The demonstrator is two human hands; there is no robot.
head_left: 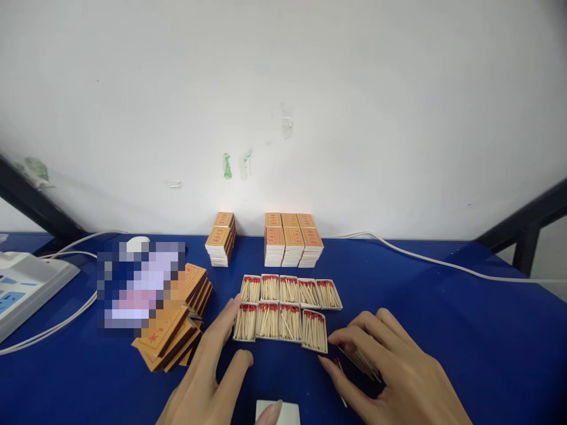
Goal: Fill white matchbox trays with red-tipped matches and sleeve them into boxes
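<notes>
Two rows of open matchbox trays (279, 321) full of red-tipped matches lie on the blue table. My left hand (212, 366) is open, its index fingertip at the left end of the trays. My right hand (394, 366) is open beside the rightmost front tray (314, 332), thumb and index apart. Loose matches (364, 363) lie partly hidden beneath that hand, and a single match (341, 378) is near its thumb. A white box-like object (290, 412) sits at the bottom edge, with a fingertip of a partly hidden hand over it.
Orange matchbox covers (166, 333) are piled at left beside a blurred-out device (146, 289). Matchbox stacks (292, 242) and a smaller stack (220, 242) stand near the wall. A white power strip (31, 289) and cables (425, 258) lie on the table (443, 319).
</notes>
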